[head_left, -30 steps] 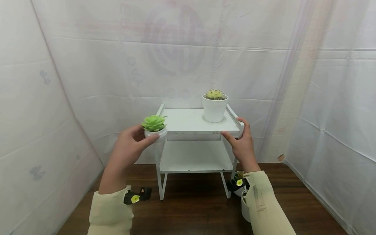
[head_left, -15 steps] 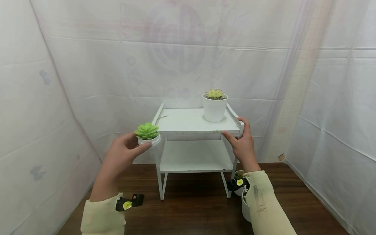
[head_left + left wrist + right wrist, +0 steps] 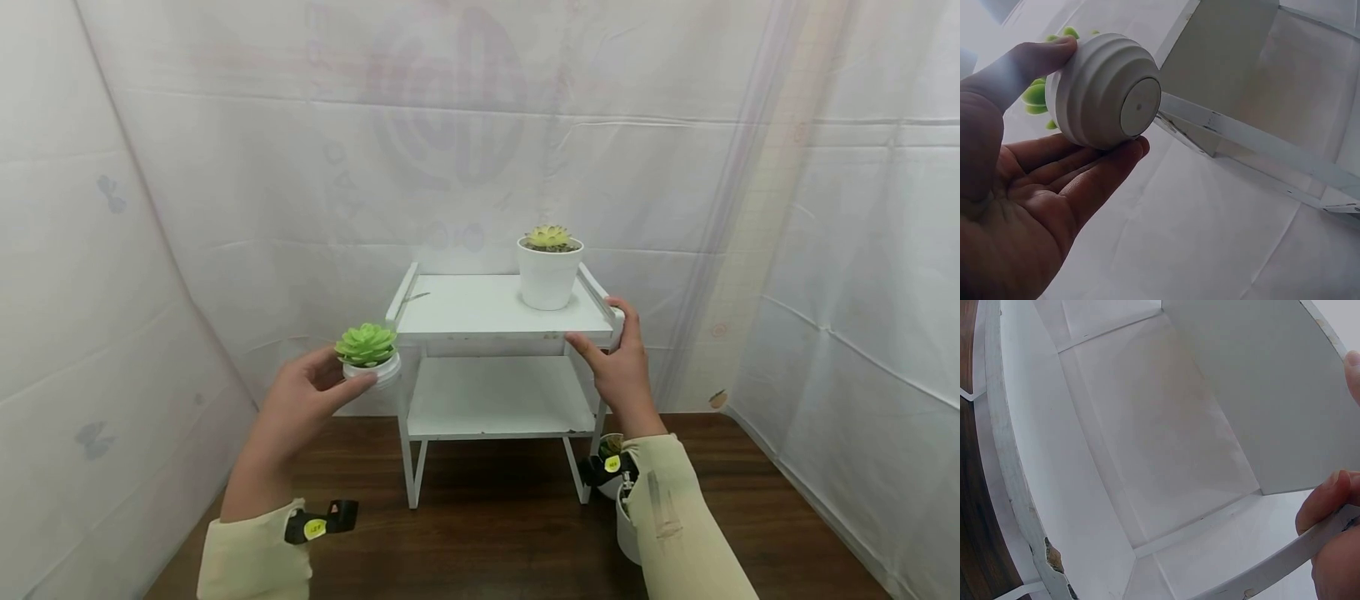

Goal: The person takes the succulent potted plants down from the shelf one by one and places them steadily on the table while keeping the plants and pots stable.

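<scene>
Left of centre, fingers of the left hand (image 3: 300,404) pinch a potted succulent (image 3: 367,352); centre right, the right hand (image 3: 622,367) grips a white shelf (image 3: 480,307).

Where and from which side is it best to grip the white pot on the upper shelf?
I'd grip the upright white pot by its wall below the rim, since the succulent rises above it; come from the left: the side rail and right hand are on its right.

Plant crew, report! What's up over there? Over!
Left hand holds green succulent near white shelf's left corner. Right hand grips shelf's right side. Yellowish succulent occupies shelf's top right.
</scene>
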Available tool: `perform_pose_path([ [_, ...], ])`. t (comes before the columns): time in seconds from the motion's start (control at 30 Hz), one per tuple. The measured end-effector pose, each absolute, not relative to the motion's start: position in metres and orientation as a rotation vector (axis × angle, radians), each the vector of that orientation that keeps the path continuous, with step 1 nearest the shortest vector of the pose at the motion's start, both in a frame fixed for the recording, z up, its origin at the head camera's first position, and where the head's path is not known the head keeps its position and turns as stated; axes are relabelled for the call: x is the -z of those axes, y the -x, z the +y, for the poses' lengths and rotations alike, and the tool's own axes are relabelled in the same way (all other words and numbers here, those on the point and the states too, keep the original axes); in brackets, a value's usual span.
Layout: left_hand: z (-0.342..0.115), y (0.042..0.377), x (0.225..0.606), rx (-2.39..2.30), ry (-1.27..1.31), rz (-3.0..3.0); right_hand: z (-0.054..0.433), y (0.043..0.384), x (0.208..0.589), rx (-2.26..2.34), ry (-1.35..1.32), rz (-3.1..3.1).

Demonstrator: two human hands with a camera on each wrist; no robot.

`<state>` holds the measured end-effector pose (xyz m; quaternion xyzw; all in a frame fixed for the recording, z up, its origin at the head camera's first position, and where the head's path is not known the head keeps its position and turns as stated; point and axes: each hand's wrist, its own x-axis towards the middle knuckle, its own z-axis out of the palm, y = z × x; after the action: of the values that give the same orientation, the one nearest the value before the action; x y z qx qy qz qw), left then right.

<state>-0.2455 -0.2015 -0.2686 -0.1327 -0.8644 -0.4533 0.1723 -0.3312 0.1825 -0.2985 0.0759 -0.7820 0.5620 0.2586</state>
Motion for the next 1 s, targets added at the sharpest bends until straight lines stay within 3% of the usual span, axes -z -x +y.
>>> perform_pose_path([
  [1.0,-0.221,0.251,0.298,1.370,0.274,-2.525,0.184,0.332,0.299,-1.523,-0.234,-2.101],
])
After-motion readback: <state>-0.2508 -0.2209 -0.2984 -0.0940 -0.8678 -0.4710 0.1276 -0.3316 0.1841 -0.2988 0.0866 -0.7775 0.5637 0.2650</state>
